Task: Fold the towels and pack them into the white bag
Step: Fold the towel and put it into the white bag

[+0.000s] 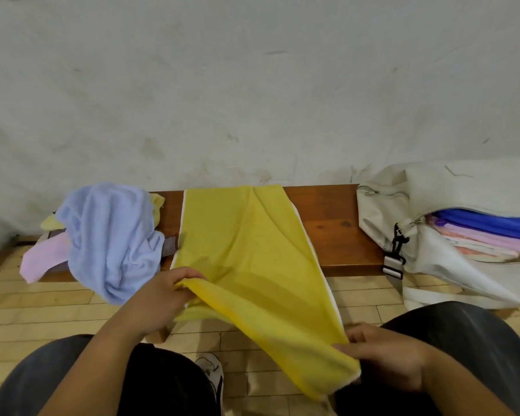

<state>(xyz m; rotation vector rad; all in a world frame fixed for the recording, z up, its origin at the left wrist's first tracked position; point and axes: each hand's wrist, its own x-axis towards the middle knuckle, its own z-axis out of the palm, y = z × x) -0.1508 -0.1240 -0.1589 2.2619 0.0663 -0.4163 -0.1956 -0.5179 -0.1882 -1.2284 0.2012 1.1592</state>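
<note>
Yellow towel [252,250] btwn both hands [159,298] [385,355]

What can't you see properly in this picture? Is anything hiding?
Head view, the only one:
- White bag: the right edge cuts it off, so its folded towels cannot be counted.
- Towel pile: the light blue towel covers most of it.
- Right hand: its fingers go under the yellow towel, out of sight.
- Bench: its middle is hidden by the yellow towel.
</note>
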